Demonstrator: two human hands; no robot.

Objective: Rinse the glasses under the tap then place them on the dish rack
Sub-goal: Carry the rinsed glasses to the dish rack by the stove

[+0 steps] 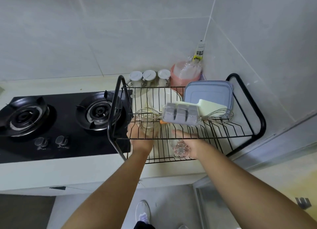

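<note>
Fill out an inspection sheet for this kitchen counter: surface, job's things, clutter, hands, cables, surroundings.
Surface: white counter bearing a black wire dish rack.
Job's things: left glass and right glass, both clear, both held at the rack's front, its wires crossing them.
Clutter: on the rack a white bowl, grey-blue lids, ice tray, whisks; behind it three jars, a pink bottle.
Hands: left hand grips the left glass; right hand holds the right glass.
Cables: thin white line up the wall corner; cord or seam, cannot tell.
Surroundings: two-burner gas hob, tiled wall.

Left hand point(139, 137) gripping, right hand point(192, 145) gripping
</note>
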